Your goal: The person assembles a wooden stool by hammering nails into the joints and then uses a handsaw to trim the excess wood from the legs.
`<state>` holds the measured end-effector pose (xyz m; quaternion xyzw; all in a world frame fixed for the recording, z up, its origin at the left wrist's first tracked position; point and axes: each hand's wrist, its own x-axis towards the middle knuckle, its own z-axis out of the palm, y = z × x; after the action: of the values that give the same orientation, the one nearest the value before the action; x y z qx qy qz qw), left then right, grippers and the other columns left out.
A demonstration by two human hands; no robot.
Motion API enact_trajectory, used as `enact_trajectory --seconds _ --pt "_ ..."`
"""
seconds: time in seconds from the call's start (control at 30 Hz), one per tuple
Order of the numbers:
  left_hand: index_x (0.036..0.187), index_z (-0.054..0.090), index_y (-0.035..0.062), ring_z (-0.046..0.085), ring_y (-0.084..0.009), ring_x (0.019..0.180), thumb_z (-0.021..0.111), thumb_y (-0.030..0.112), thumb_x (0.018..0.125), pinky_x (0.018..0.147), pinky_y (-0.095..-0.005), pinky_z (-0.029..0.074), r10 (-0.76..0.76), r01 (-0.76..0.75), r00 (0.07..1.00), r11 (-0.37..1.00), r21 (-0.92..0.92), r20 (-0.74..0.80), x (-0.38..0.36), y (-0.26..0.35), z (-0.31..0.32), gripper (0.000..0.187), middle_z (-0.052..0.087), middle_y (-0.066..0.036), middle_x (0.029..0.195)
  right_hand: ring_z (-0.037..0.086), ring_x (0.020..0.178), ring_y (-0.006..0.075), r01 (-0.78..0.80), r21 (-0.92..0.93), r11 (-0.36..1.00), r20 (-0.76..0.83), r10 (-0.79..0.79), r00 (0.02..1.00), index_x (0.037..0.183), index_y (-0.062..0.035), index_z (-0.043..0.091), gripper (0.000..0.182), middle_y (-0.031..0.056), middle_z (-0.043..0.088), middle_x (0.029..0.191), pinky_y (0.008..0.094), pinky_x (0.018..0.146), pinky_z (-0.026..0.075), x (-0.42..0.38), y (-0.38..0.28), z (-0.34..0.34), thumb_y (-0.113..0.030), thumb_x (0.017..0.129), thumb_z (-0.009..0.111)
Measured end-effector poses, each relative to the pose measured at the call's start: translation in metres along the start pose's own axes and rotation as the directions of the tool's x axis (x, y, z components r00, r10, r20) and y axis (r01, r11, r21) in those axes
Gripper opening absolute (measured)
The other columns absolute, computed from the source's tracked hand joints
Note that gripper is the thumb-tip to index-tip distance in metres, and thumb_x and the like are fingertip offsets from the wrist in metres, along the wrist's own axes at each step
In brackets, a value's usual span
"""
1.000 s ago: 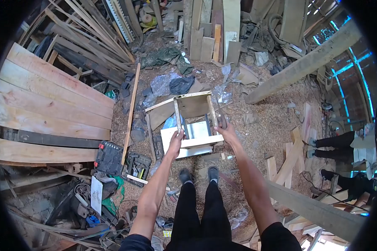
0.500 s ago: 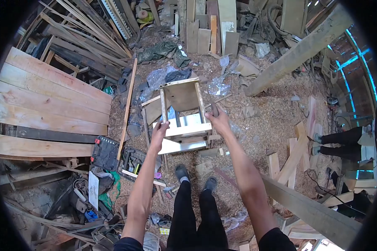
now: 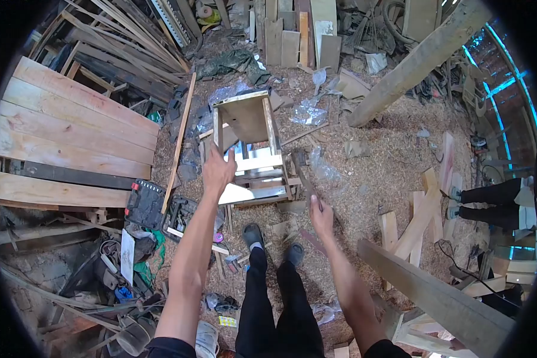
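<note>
A small box-like wooden frame [image 3: 258, 162], with posts, light rails and a panel at its far end, stands tilted on the floor in front of my feet. My left hand [image 3: 219, 171] is at its left post, thumb on one side and fingers on the other. To the right of the frame, my right hand [image 3: 322, 218] is closed round the handle of a hammer [image 3: 305, 179]. The hammer's dark head points away from me, close to the frame's right side.
Wood shavings cover the floor [image 3: 364, 179]. On the left lie wide planks [image 3: 71, 128] and an open black tool case [image 3: 144, 204]. A slanting post [image 3: 417, 65] rises at the right, with a thick beam [image 3: 429, 286] nearer me. Another person's legs [image 3: 489, 200] show at far right.
My right hand has left the frame's right side and drawn back toward me with the hammer. My left hand has shifted from the front rail up to the left post.
</note>
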<state>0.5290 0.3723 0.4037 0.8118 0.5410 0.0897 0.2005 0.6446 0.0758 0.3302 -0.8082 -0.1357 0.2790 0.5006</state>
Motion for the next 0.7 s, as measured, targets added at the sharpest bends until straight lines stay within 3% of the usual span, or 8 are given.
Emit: enact_trajectory --seconds 0.03,0.07,0.23,0.33,0.4,0.43,0.53,0.7 --pt "0.144 0.029 -0.0024 0.056 -0.0454 0.111 0.048 0.049 0.090 0.096 -0.0480 0.043 -0.016 0.016 1.000 1.000 0.022 0.015 -0.003 0.001 -0.004 0.077 0.055 -0.031 0.125 0.052 0.058 0.0189 -0.029 0.015 0.999 -0.029 0.029 0.999 0.077 0.0014 0.060 0.049 0.0081 0.051 0.058 0.0367 0.058 0.040 -0.011 0.007 0.005 -0.043 0.096 0.051" --pt "0.145 0.029 0.0004 0.060 -0.0469 0.104 0.049 0.049 0.089 0.093 -0.0491 0.045 -0.077 0.074 0.995 0.996 0.043 0.069 -0.004 0.003 -0.009 0.077 0.061 -0.031 0.114 0.049 0.054 0.0143 -0.136 0.078 0.988 -0.005 0.136 0.991 0.074 0.0005 0.058 0.049 0.0043 0.048 0.055 0.0339 0.054 0.038 -0.020 0.013 0.008 -0.042 0.097 0.051" --pt "0.142 0.031 -0.0019 0.063 -0.0469 0.092 0.052 0.043 0.084 0.085 -0.0517 0.048 -0.053 0.050 0.998 0.992 0.116 0.023 -0.003 0.002 -0.005 0.076 0.065 -0.031 0.097 0.050 0.052 0.0145 -0.216 0.263 0.940 0.042 0.213 0.976 0.069 -0.0012 0.058 0.048 0.0040 0.050 0.055 0.0334 0.052 0.038 -0.030 0.059 0.031 -0.040 0.096 0.052" --pt "0.142 0.031 -0.0015 0.064 -0.0467 0.091 0.052 0.044 0.084 0.084 -0.0512 0.048 -0.052 0.048 0.998 0.987 0.152 0.024 -0.001 -0.001 0.000 0.077 0.065 -0.031 0.094 0.053 0.055 0.0183 -0.160 0.133 0.978 0.007 0.160 0.987 0.070 0.0002 0.057 0.050 0.0071 0.052 0.056 0.0363 0.055 0.040 -0.028 0.066 0.034 -0.042 0.096 0.051" --pt "0.142 0.031 -0.0019 0.064 -0.0470 0.091 0.051 0.044 0.084 0.084 -0.0508 0.048 -0.045 0.044 0.999 0.985 0.166 0.006 -0.003 0.001 0.000 0.077 0.066 -0.032 0.093 0.055 0.058 0.0263 -0.073 -0.057 0.996 -0.037 0.071 0.997 0.074 0.0024 0.058 0.051 0.0132 0.055 0.058 0.0411 0.060 0.042 -0.029 0.059 0.039 -0.044 0.095 0.050" --pt "0.142 0.031 -0.0019 0.064 -0.0470 0.091 0.051 0.044 0.084 0.084 -0.0508 0.048 -0.034 0.031 0.999 0.985 0.168 0.013 -0.004 0.006 0.000 0.077 0.066 -0.032 0.093 0.055 0.058 0.0263 -0.079 -0.051 0.996 -0.048 0.077 0.996 0.074 0.0024 0.058 0.051 0.0132 0.055 0.058 0.0411 0.060 0.042 -0.026 0.056 0.040 -0.044 0.095 0.050" --pt "0.145 0.027 0.0005 0.061 -0.0484 0.098 0.049 0.044 0.085 0.090 -0.0509 0.045 -0.115 0.100 0.990 0.979 0.179 0.078 -0.011 0.010 -0.003 0.078 0.064 -0.034 0.101 0.058 0.067 0.0376 -0.147 -0.036 0.988 0.011 0.148 0.989 0.082 0.0033 0.060 0.052 0.0221 0.059 0.068 0.0446 0.065 0.043 -0.025 0.052 0.044 -0.046 0.094 0.050" --pt "0.144 0.028 -0.0032 0.061 -0.0486 0.099 0.046 0.049 0.087 0.091 -0.0504 0.045 -0.114 0.080 0.985 0.967 0.242 0.129 0.000 0.009 -0.007 0.079 0.063 -0.034 0.104 0.062 0.077 0.0409 -0.185 -0.008 0.983 -0.010 0.185 0.983 0.084 0.0036 0.061 0.053 0.0250 0.061 0.075 0.0473 0.069 0.044 -0.025 0.045 0.042 -0.046 0.096 0.046"
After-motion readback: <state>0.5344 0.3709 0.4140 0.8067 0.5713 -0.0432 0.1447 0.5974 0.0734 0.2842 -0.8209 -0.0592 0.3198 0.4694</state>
